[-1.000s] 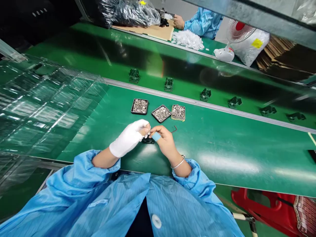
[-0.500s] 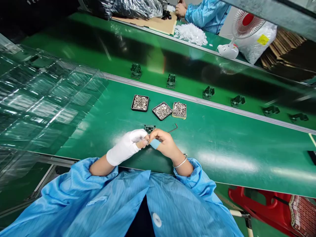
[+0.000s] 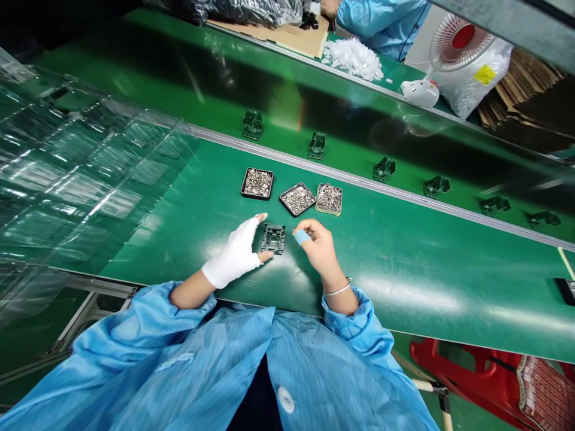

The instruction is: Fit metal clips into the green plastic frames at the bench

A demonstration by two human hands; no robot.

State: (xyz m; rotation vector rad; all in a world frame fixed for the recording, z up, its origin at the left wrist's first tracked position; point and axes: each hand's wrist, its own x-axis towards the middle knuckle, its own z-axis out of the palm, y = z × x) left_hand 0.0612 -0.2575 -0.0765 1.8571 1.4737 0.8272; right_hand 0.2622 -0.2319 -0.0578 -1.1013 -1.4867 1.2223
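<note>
A small dark green circuit board assembly [image 3: 273, 239] lies on the green bench. My left hand [image 3: 238, 254], in a white fingerless glove, is open along its left side, with forefinger and thumb spread to its upper and lower corners. I cannot tell if they touch it. Just right of the board, my right hand [image 3: 318, 244] is closed in a pinch, blue tape on its thumb. Something tiny may be at the fingertips, too small to name. Beyond the hands are small metal parts in a left black tray [image 3: 257, 198], a tilted middle tray [image 3: 297, 214] and a right tray [image 3: 329, 211].
Several similar board assemblies [image 3: 317, 145] sit along the green strip behind the metal rail [image 3: 345, 175]. Clear plastic trays [image 3: 90, 167] are stacked at left. At the back are a co-worker's blue sleeve [image 3: 371, 18], white pieces [image 3: 353, 58] and a fan [image 3: 460, 39]. A red stool [image 3: 476, 377] stands lower right.
My hands, together before at a small part, have moved apart. The left has opened beside the board; the right has shifted right, over where a thin L-shaped tool with a red end lay.
</note>
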